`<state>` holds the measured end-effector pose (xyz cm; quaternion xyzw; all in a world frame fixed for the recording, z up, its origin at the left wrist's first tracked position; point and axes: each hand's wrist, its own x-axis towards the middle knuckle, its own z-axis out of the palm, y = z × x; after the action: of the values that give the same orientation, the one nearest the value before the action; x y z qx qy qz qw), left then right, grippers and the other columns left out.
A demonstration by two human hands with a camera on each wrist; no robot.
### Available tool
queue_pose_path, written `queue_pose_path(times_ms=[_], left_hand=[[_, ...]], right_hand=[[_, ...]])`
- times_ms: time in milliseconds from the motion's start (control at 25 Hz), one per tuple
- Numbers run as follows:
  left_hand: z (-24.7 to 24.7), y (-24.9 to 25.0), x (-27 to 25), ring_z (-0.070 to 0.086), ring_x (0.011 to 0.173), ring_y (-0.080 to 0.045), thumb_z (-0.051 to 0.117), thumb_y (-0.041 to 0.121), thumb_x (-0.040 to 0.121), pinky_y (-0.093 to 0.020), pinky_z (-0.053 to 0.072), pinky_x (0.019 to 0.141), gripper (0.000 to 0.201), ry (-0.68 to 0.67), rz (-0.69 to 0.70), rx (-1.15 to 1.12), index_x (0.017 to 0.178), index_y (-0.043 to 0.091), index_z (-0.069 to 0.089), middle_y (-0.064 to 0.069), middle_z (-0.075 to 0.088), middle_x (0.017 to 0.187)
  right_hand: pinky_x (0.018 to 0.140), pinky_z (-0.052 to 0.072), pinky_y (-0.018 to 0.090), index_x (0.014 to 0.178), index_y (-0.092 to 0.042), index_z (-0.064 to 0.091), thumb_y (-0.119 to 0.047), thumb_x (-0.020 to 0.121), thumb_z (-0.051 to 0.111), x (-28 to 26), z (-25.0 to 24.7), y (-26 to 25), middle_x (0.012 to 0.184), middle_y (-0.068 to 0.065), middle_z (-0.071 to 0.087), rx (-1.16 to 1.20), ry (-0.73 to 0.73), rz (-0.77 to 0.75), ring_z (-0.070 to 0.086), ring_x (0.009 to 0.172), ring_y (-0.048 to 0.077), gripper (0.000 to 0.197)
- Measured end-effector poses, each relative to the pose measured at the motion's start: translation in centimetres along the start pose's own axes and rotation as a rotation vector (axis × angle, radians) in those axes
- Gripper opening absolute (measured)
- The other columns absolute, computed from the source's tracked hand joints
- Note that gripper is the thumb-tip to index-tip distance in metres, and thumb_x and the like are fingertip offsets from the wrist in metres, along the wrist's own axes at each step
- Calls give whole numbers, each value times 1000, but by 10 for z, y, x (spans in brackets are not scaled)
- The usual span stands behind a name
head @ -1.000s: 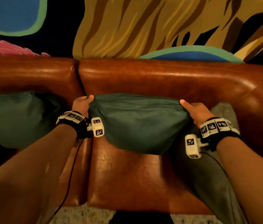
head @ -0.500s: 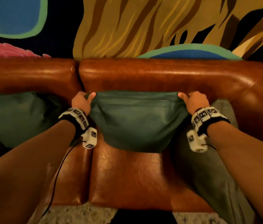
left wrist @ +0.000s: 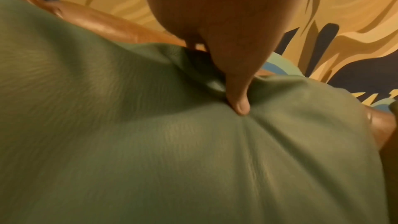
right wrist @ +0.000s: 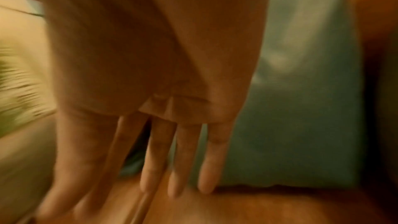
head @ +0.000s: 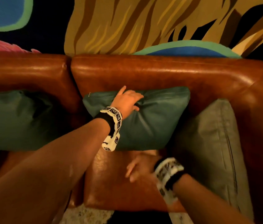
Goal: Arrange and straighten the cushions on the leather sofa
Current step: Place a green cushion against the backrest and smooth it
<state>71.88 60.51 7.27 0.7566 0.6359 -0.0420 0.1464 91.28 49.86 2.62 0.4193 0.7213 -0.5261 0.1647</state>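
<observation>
A teal cushion (head: 151, 123) leans upright against the backrest (head: 159, 73) of the brown leather sofa. My left hand (head: 127, 101) grips the middle of its top edge, fingers curled over the top. In the left wrist view the thumb (left wrist: 237, 94) digs into the teal cushion (left wrist: 193, 159) and dents it. My right hand (head: 138, 168) is blurred and hovers over the seat (head: 119, 188) below the cushion. In the right wrist view its fingers (right wrist: 172, 142) are straight and hold nothing, with the teal cushion (right wrist: 301, 125) behind them.
A second green cushion (head: 11, 120) leans on the left backrest. A grey cushion (head: 211, 151) lies along the right armrest (head: 259, 126), beside the teal one. A painted mural wall rises behind the sofa. Pale rug shows at the sofa's front edge.
Both hands let go of the cushion's top corners. The left hand moved to the middle of the top edge and dented it. The right hand dropped down over the seat.
</observation>
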Motion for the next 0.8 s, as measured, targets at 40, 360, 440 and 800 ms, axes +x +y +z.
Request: queue_pose_path(times_ms=[40, 360, 440, 800], left_hand=[[1, 3, -10, 44, 135, -26, 71, 39, 82, -48, 21, 116, 60, 119, -39, 16, 137, 29, 51, 2, 53, 143], [134, 32, -121, -5, 151, -43, 80, 66, 51, -62, -2, 119, 133, 70, 9, 178, 158, 32, 9, -10, -8, 166], [129, 7, -81, -20, 148, -43, 82, 69, 41, -62, -15, 116, 150, 66, -6, 229, 156, 34, -8, -10, -20, 164], [119, -29, -19, -16, 147, -48, 71, 82, 46, -67, -13, 113, 153, -51, -13, 340, 148, 31, -30, -16, -18, 163]], right_hand=[[85, 52, 23, 97, -20, 77, -24, 86, 57, 17, -21, 4, 103, 11, 77, 92, 64, 61, 69, 89, 18, 24], [114, 10, 69, 159, -33, -1, -79, 53, 66, 8, 17, 52, 163, 26, 4, -520, 740, 256, 9, 148, 52, 134], [108, 14, 77, 155, -34, -17, -80, 40, 74, 53, -13, 57, 162, 29, -8, -523, 734, 254, 1, 145, 59, 154], [106, 5, 80, 147, -42, -33, -74, 40, 80, 105, -54, 37, 159, 23, -26, -460, 644, 301, -17, 143, 57, 159]])
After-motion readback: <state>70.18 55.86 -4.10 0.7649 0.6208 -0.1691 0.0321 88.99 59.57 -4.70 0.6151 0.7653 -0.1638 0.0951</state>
